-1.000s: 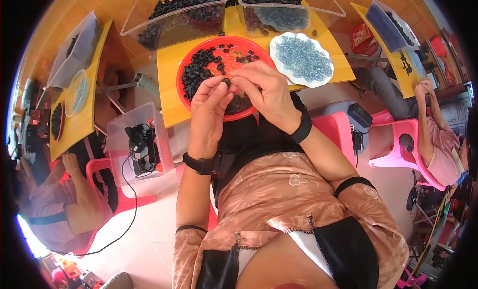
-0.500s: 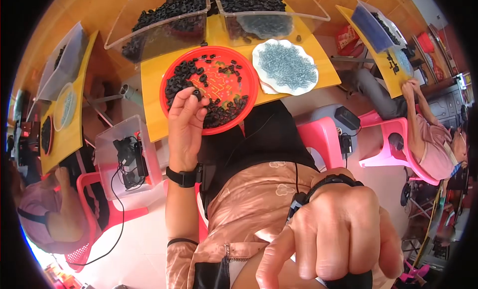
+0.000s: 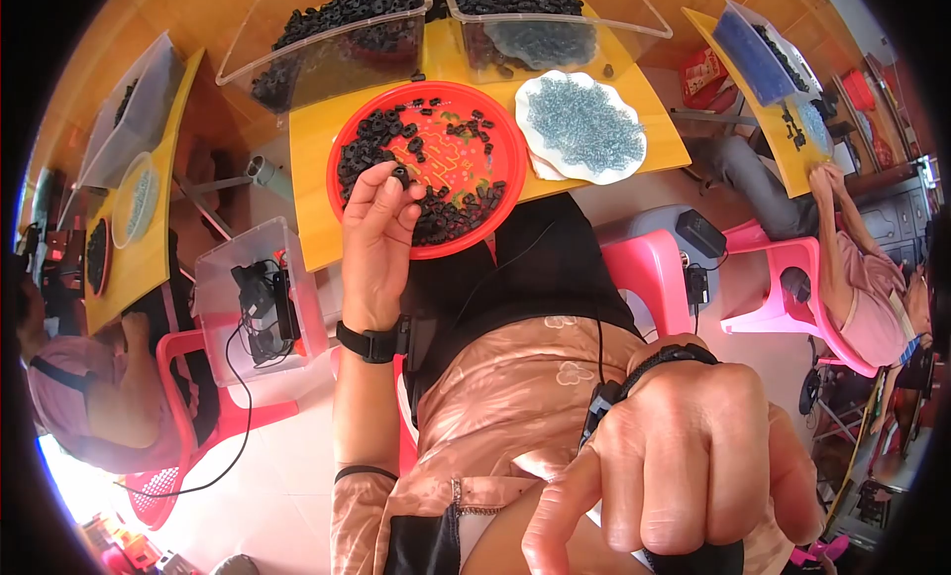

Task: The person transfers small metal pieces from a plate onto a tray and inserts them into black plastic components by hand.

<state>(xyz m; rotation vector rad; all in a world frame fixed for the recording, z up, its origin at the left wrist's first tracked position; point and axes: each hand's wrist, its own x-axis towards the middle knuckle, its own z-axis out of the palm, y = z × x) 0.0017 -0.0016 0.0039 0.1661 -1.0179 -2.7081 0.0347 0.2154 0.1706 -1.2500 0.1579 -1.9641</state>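
Observation:
My left hand point(image 3: 381, 223) is raised at the near-left edge of a round red tray point(image 3: 519, 169). Its thumb and fingers pinch a small black ring-like piece point(image 3: 400, 175) with a hole in it. Many similar black pieces point(image 3: 371, 139) are heaped on the tray's left side and scattered elsewhere on it. A scalloped white plate point(image 3: 606, 179) of small clear bluish pieces point(image 3: 584, 124) stands to the right. Close to the camera at lower right is my right hand point(image 3: 684, 456), back toward me, fingers bent. Its fingertips are hidden, so anything in its grasp does not show.
Two clear bins point(image 3: 337, 65) point(image 3: 525, 45) with black pieces stand at the yellow table's point(image 3: 317, 209) back. A clear box point(image 3: 213, 327) with cables is on the floor at left. A person point(image 3: 109, 397) sits left, another point(image 3: 862, 278) right, beside pink chairs point(image 3: 649, 278).
The whole view has shifted slightly, so the table and tray appear a little higher and to the right. My left hand keeps the black ring-like piece; my right hand stays bent near the camera.

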